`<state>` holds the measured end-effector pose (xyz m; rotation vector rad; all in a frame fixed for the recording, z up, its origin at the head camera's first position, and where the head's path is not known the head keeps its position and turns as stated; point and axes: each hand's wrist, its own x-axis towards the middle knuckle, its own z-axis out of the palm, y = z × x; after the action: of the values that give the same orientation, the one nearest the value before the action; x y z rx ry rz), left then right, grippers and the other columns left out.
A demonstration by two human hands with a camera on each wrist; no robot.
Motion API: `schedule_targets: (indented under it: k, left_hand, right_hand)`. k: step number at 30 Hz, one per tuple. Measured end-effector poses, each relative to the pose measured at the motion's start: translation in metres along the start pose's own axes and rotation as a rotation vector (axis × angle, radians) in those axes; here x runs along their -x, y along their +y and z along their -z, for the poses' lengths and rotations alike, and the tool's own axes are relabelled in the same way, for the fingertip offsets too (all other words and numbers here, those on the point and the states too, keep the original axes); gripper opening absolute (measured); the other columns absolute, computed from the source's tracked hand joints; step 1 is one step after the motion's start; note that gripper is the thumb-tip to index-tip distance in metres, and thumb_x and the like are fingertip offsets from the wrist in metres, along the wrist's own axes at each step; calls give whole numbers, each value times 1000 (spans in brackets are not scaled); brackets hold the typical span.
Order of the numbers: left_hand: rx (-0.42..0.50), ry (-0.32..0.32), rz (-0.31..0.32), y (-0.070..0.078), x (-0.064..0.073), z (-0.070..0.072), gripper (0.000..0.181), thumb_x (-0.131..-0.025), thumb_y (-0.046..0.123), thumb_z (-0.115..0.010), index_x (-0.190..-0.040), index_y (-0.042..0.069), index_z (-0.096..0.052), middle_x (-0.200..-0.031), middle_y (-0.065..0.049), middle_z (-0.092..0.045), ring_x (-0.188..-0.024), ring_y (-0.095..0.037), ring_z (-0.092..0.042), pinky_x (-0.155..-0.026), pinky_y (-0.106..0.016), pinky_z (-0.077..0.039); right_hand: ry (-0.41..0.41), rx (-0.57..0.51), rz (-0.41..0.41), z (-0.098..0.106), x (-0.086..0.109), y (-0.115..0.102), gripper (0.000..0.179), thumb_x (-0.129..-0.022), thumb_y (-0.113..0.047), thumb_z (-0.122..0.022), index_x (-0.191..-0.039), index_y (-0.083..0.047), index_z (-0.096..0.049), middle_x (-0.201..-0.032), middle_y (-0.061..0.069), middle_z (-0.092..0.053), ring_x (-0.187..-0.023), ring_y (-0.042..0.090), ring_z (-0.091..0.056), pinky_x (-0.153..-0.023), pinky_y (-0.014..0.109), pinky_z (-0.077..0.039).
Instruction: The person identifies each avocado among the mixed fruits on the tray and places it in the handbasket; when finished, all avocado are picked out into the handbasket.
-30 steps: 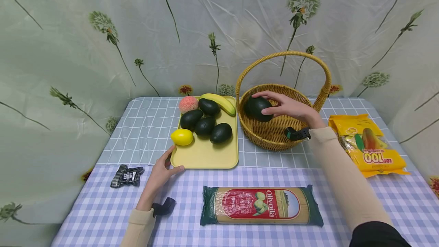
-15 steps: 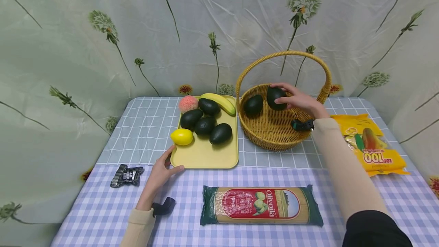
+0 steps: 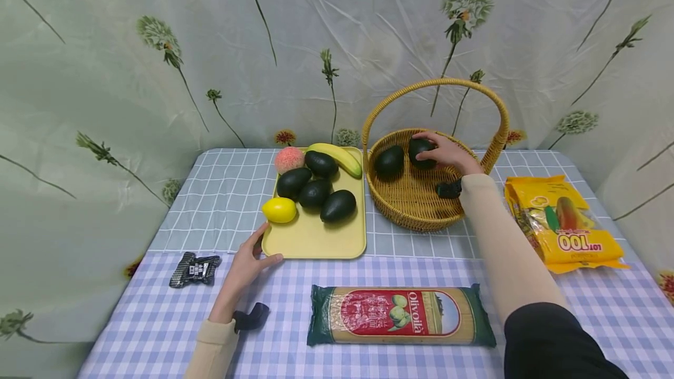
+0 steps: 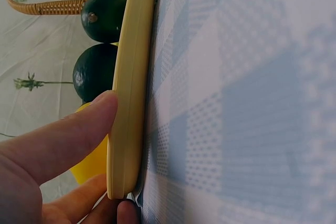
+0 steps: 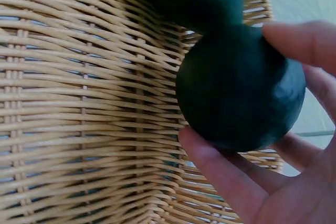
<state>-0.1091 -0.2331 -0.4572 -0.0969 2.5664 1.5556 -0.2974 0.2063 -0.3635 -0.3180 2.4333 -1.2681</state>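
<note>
Inside the wicker basket [image 3: 421,203], my right hand [image 3: 444,151] grips a dark green avocado [image 3: 420,154] near the back wall. Thumb and fingers wrap round it in the right wrist view, where the avocado [image 5: 239,90] appears against a second one. That second avocado [image 3: 389,161] lies at the basket's left. My left hand [image 3: 247,265] holds the front left corner of a yellow tray [image 3: 316,247], its thumb [image 4: 79,135] on the rim. Several avocados [image 3: 338,206], a lemon [image 3: 279,210], a banana [image 3: 339,158] and a peach [image 3: 289,160] lie on the tray.
A pack of spaghetti [image 3: 400,316] lies across the front of the table. A yellow candy bag [image 3: 566,224] is at the right, and a small black packet [image 3: 195,269] at the left. The basket's tall handle [image 3: 437,82] arches over its opening.
My right hand has carried its avocado from above the other one rightward and back, then slightly left and lower into the basket. The left hand and tray stay put.
</note>
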Motion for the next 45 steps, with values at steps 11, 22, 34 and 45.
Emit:
schedule_targets:
  k: [11,22,34,45]
  left_hand:
    - [2,-2,0,-1,-1,-1,85,-82,6,-74,-150,-2,-24,-152,-23,-25,-138,-34,-28,-113,-41,-26]
    - [-3,0,0,1,0,-1,85,-83,7,-74,-150,-2,-23,-152,-23,-25,-138,-34,-27,-113,-41,-26]
    - [-2,0,12,1,0,-1,85,-82,7,-75,-150,-1,-23,-153,-23,-24,-138,-34,-27,-112,-41,-27]
    - [6,-1,8,2,1,0,84,-83,6,-74,-150,-2,-23,-153,-23,-24,-138,-34,-27,-113,-41,-26]
  right_hand:
    - [-21,64,-6,-4,3,2,49,-97,-4,-48,-144,3,-35,-146,34,-25,-125,47,-39,-97,58,-41]
    - [36,20,157,0,25,-8,43,-98,-9,-53,-139,2,-44,-139,26,-41,-124,37,-43,-98,53,-42]
    - [-212,-154,310,-41,44,-39,46,-99,-18,-53,-139,0,-43,-138,23,-44,-109,39,-58,-91,50,-50]
    - [-364,-33,342,-112,41,-68,59,-97,-19,-57,-148,-6,-31,-148,20,-31,-93,33,-63,-81,52,-53]
